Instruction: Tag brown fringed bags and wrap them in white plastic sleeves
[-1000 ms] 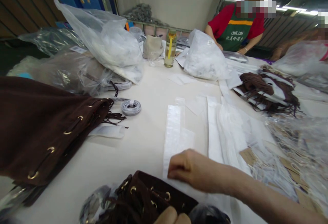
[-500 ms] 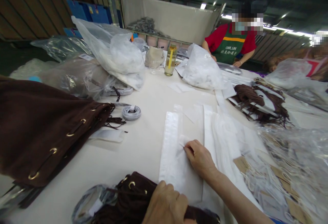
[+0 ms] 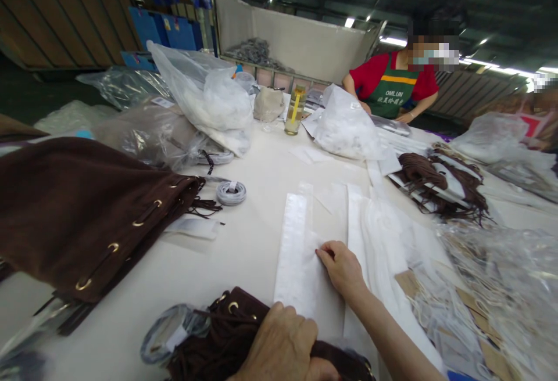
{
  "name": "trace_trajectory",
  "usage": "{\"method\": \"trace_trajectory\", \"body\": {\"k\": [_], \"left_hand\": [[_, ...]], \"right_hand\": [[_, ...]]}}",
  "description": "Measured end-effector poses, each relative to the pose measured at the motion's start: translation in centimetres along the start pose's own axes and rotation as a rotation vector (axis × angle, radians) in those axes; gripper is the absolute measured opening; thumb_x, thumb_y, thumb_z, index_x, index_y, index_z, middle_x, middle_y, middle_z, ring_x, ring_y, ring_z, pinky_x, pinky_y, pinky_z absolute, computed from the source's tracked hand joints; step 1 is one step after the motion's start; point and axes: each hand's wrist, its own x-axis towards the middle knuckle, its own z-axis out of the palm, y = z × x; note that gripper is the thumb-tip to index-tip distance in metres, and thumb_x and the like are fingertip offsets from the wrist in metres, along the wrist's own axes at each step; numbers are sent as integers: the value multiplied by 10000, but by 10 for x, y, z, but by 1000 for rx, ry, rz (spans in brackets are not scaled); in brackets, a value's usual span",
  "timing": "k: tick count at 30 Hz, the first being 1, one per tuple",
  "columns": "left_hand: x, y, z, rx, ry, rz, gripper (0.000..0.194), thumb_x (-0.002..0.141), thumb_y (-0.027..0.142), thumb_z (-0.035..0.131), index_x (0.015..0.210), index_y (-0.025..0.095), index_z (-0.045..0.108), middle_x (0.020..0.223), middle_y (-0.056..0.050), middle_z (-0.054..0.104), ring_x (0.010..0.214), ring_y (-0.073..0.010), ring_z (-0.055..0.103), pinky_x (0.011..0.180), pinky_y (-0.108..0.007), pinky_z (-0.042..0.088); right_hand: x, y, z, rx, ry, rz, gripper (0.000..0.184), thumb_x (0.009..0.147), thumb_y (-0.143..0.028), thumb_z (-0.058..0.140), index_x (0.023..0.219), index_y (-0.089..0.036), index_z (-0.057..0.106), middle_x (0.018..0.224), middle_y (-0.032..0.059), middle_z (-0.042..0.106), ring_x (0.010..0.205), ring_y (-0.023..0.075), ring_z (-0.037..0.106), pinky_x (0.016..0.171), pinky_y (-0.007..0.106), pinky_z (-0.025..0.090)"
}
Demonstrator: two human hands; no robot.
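At the front edge of the table my left hand (image 3: 283,337) is closed over a dark brown drawstring bag (image 3: 238,311) with gold eyelets. A coiled grey strap (image 3: 168,334) lies against that bag's left side. Farther forward, my right hand (image 3: 342,268) pinches the right side of a thin, translucent white plastic bag (image 3: 294,236) lying flat, thumb against forefinger. Just right of this hand is a stack of similar white plastic bags (image 3: 379,241). The lower end of the pinched bag passes behind my left hand.
A larger brown drawstring bag (image 3: 100,212) lies at the left, beside a grey strap coil (image 3: 231,193). Filled clear bags (image 3: 209,96), a bottle (image 3: 295,111) and brown cords (image 3: 440,178) stand farther back. Tags with strings (image 3: 483,311) cover the right. Across the table works a person in a green apron (image 3: 387,90).
The view has shifted slightly, so the table things sit a little lower and farther right. Both hands keep nearly the same grip and place.
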Motion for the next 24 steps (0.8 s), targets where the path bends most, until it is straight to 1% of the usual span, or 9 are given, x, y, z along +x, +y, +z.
{"method": "trace_trajectory", "body": {"k": [3,6,9,12,14,17,20,22,24], "left_hand": [[-2,-4,7,17,96,46,430,597,548,731,684,148,601,672,-39,631,665,-226,589,669,-345,461],[-4,-7,17,30,224,109,453,563,566,742,644,153,577,620,-23,612,611,-211,572,630,-332,452],[-3,-10,24,29,332,152,485,556,611,718,618,161,547,568,-8,583,559,-196,545,588,-322,443],[-2,-13,25,14,377,177,498,606,638,664,624,159,528,573,-12,552,555,-188,522,548,-312,433],[-2,-15,21,-26,380,180,493,649,637,630,670,153,536,664,-35,550,628,-195,529,562,-311,435],[-4,-16,12,-65,438,178,530,644,635,637,844,150,571,1020,-142,515,922,-287,518,721,-407,456],[-5,-14,3,-57,485,163,670,551,622,715,1006,153,565,1344,-233,234,1181,-426,318,851,-561,382],[-5,-11,-1,-88,436,128,727,473,578,783,1026,154,574,1369,-237,202,1208,-459,263,865,-601,352],[-4,-8,-5,-164,360,90,703,442,529,819,994,153,597,1246,-206,395,1141,-415,369,883,-592,339]], "right_hand": [[-3,-3,7,-55,39,-23,134,809,-209,477,686,-191,528,689,24,593,614,153,562,552,243,366],[-5,-3,10,-107,69,-107,104,781,-162,465,689,-187,505,664,29,578,581,156,544,534,250,343],[-8,0,7,-128,118,-208,109,787,-161,428,695,-188,481,648,28,549,562,161,528,521,257,347],[-13,4,0,-122,184,-286,146,822,-185,371,700,-195,451,647,30,512,568,169,516,518,268,377],[-17,4,-9,-96,236,-336,152,839,-180,347,714,-198,433,678,35,506,599,165,518,545,271,416],[-21,-1,-24,-38,344,-431,111,842,-146,360,769,-186,433,833,87,540,736,171,557,625,282,475],[-22,-9,-40,-10,422,-506,80,835,-125,394,796,-179,438,970,145,544,886,204,570,701,322,505],[-24,-16,-49,15,431,-535,80,826,-109,417,791,-177,441,1038,171,540,940,215,569,748,348,509],[-29,-22,-55,99,396,-536,83,817,-100,435,787,-177,448,1125,186,521,977,212,575,784,352,505]]}}
